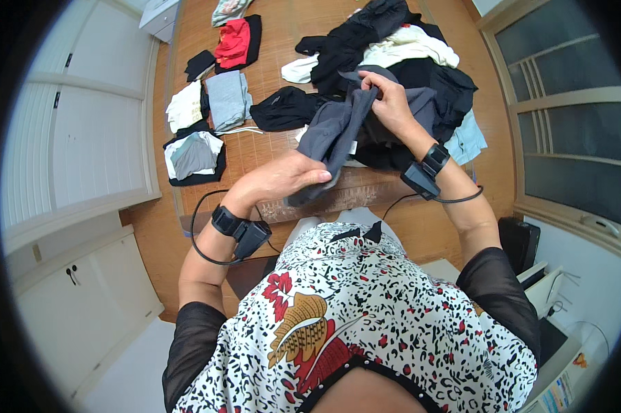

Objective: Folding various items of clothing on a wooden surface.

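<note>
A dark grey garment (332, 140) with a small white tag hangs between my two hands above the mat. My left hand (283, 176) grips its lower left part, the thumb showing in front and the other fingers hidden by the cloth. Higher up and to the right, my right hand (391, 104) pinches the garment's upper edge between thumb and fingers. What kind of garment it is cannot be made out from its bunched shape. Just beyond lies a black piece of clothing (286, 109), partly covered by the grey cloth.
A loose heap of clothes, with a cream garment (417, 48) and a light blue one (467, 140), lies on the right. Folded stacks stand on the left: grey trousers (229, 100), a red item (233, 43), white and black pieces. White cabinets (97, 144) and a window (572, 110) flank the mat.
</note>
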`<state>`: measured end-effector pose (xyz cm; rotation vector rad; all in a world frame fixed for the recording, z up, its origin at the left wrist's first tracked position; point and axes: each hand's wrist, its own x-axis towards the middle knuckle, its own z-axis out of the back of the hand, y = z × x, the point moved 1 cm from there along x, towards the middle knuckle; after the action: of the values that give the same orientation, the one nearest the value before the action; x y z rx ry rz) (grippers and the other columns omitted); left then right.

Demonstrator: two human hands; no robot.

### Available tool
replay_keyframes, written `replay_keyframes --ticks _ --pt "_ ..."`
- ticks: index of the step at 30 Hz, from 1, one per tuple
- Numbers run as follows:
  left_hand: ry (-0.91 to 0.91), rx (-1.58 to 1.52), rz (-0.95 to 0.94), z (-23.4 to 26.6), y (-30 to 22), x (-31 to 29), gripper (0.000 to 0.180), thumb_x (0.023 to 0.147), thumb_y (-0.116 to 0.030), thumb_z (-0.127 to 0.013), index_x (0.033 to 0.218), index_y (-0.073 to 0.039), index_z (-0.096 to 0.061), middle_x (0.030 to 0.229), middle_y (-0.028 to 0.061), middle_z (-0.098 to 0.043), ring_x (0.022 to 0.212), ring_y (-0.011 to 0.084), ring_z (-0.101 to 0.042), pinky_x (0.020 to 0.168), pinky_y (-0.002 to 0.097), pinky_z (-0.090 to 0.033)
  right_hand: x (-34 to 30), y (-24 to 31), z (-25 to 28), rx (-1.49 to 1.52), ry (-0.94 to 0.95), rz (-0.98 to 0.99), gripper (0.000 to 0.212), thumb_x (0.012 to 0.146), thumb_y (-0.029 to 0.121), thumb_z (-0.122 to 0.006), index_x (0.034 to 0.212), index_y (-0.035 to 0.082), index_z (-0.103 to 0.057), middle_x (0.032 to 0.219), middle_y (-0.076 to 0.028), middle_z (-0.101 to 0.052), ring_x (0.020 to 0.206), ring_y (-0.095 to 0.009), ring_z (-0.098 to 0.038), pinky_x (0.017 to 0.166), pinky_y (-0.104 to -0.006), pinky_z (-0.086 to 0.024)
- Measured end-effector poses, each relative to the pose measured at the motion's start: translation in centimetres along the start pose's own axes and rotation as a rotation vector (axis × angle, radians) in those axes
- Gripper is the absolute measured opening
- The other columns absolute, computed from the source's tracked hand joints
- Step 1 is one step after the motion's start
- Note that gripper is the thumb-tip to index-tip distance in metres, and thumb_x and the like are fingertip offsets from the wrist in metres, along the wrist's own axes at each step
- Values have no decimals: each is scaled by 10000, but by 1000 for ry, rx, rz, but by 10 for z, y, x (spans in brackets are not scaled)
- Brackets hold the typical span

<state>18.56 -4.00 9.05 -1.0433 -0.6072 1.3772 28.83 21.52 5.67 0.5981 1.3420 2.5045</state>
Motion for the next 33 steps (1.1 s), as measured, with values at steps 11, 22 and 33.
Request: replay_keyframes --ticks 11,22,33 --pt "-1025 169 -32 12 31 -23 493 807 -227 -788 1176 -2 -551 1076 123 -588 851 132 -592 716 251 -488 1 103 -35 1487 484 -224 193 970 122 -570 1123 26 -503 1037 -29 -583 931 -100 -630 805 -236 -553" --pt "-793 -1007 54 47 37 -53 259 993 -263 -572 1060 -28 -660 914 25 -698 746 110 -672 687 297 -578 41 79 1 613 34 -359 355 837 -11 -566 1191 3 -574 1087 -113 -669 941 -103 -645 819 -208 -515" --pt "-851 -1186 -92 42 1 -7 168 952 -136 -521 950 -45 -662 879 27 -668 767 116 -655 670 298 -558 -4 76 -65 458 156 44 297 786 -56 -382 757 -59 -678 755 -124 -693 675 -160 -667 658 -296 -562"
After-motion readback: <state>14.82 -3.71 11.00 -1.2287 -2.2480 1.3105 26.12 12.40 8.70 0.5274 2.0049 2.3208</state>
